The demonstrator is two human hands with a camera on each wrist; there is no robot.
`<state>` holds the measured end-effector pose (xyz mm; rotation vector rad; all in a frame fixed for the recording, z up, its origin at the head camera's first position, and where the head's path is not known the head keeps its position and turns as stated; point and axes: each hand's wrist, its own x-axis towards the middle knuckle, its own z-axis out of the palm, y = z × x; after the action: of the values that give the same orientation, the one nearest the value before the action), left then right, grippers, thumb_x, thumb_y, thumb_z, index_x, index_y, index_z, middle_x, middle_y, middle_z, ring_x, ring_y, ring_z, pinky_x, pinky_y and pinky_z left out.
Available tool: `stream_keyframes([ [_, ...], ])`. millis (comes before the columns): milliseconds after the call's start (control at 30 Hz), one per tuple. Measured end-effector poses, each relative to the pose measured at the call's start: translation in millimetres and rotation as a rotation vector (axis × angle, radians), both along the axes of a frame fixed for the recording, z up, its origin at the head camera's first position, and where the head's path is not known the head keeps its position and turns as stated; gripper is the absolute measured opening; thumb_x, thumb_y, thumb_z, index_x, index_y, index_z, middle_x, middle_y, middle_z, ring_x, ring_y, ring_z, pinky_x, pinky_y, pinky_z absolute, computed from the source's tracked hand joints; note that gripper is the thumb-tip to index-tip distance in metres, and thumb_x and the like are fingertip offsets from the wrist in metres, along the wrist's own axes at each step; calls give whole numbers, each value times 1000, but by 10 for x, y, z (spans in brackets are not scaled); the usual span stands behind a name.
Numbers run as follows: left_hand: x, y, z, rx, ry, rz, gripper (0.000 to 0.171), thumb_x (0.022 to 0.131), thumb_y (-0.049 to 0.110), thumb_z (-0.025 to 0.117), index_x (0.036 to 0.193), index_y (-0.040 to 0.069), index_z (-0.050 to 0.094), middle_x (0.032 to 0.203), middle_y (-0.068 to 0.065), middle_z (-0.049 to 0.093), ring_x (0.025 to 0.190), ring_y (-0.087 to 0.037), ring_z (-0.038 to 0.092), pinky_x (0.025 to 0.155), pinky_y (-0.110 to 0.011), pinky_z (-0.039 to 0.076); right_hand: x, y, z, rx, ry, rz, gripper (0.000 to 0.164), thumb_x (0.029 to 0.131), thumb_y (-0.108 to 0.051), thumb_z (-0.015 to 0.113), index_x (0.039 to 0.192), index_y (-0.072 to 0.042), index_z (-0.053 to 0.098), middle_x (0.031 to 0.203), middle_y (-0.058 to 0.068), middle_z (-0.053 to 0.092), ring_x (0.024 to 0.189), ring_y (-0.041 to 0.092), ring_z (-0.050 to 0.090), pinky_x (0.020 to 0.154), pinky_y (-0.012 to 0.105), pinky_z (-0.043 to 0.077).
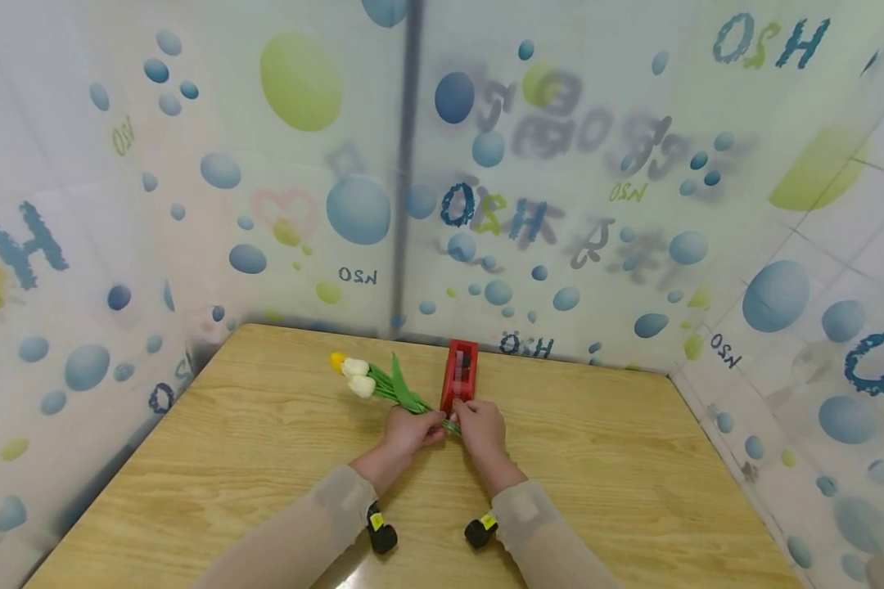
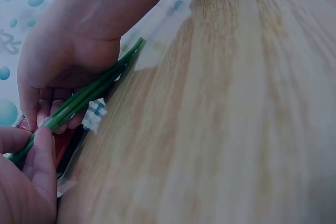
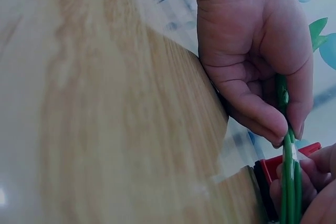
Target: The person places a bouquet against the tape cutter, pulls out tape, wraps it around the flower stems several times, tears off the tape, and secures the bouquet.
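A bunch of artificial tulips, with white and yellow blooms (image 1: 357,376) and green stems (image 3: 290,192), lies across both hands, blooms to the left. My left hand (image 1: 410,429) pinches the stems between thumb and fingers, below the leaf. Close by on the right, my right hand (image 1: 481,425) is at the lower stems, its curled fingertips at a small piece of clear tape (image 3: 292,153) on them. Just beyond the hands stands a red tape dispenser (image 1: 453,384); fingers partly cover it in the wrist views. How far the tape wraps round the stems is hard to see.
Everything rests on or over a wood-grain table (image 1: 597,458). Behind it and along both sides hangs a pale curtain (image 1: 589,311) with bubble prints. Black wrist cameras (image 1: 383,537) hang at the sleeves, low over the tabletop.
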<state>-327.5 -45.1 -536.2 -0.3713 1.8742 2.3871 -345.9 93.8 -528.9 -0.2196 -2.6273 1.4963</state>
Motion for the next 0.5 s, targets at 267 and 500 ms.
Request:
stream_keyframes([
  [267, -6, -6, -8, -11, 1, -5, 18, 94, 1, 74, 106, -9, 67, 81, -9, 76, 67, -9, 72, 66, -22, 65, 11, 1, -13, -2, 22, 8, 43, 102, -30, 67, 63, -11, 70, 66, -4, 63, 66, 16, 53, 62, 25, 40],
  [500, 17, -11, 11, -23, -2, -7, 16, 92, 0, 75, 104, -7, 66, 75, -6, 72, 65, -8, 71, 63, -21, 64, 11, 24, -2, -19, -5, 55, 51, 105, -40, 64, 64, -9, 69, 61, -4, 55, 66, 17, 51, 63, 26, 40],
])
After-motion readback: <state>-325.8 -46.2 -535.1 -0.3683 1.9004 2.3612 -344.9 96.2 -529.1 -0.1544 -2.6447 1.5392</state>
